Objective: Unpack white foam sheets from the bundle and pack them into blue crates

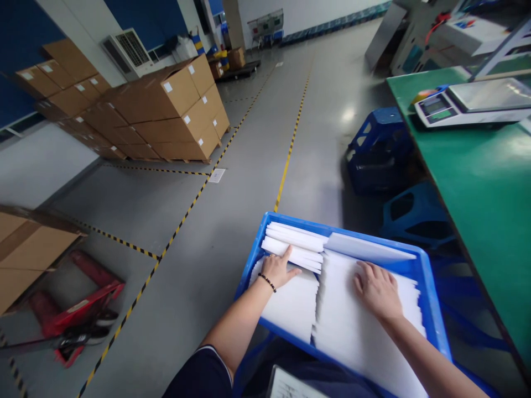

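A blue plastic crate (338,228) holds thin white sheets packed in two rows; I cannot make out their material. In the left row, my left hand (280,270) lies on the white sheets (290,298), thumb and fingers apart, close to a looser white bundle (294,243) at the far end. Over the right row, my right hand (378,290) rests with its fingers slightly bent on the tops of the white sheets (338,309). A wider white sheet (365,247) leans against the crate's far wall. Neither hand visibly grips anything.
On the right, a green table (468,177) carries a weighing scale (477,105). Blue stools (379,146) stand beside and under it. Stacked cardboard boxes (166,113) and a red pallet jack (83,309) are on the left. Striped tape (182,221) marks the floor.
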Available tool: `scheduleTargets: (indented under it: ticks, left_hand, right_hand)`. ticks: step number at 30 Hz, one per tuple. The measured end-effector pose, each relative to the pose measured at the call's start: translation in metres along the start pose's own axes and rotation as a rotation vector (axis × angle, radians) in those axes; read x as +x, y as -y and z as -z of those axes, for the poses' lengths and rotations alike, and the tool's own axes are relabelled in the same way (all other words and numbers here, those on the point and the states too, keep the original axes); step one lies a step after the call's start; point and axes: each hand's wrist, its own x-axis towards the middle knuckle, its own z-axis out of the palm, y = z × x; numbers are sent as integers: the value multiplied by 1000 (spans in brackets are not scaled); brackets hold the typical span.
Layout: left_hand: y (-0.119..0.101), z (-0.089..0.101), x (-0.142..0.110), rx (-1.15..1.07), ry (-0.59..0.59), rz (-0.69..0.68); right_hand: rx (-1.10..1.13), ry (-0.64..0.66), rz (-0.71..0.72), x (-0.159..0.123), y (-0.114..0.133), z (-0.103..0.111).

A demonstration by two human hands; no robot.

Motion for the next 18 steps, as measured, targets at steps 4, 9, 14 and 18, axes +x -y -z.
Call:
scheduleTargets:
  ticks: [4, 9, 14, 18]
  left_hand:
    - [0, -1, 0, -5, -15, 0]
    - [0, 1, 0, 9, -4, 6]
    - [0, 2, 0, 16, 18, 10]
    - [0, 3, 0, 14, 16, 0]
  right_hand:
    - [-2, -1, -2, 0, 1, 1]
    - [7, -7, 1, 0, 1, 2]
    - [5, -5, -4, 0, 2, 3]
    - [11, -10, -4, 0, 2, 2]
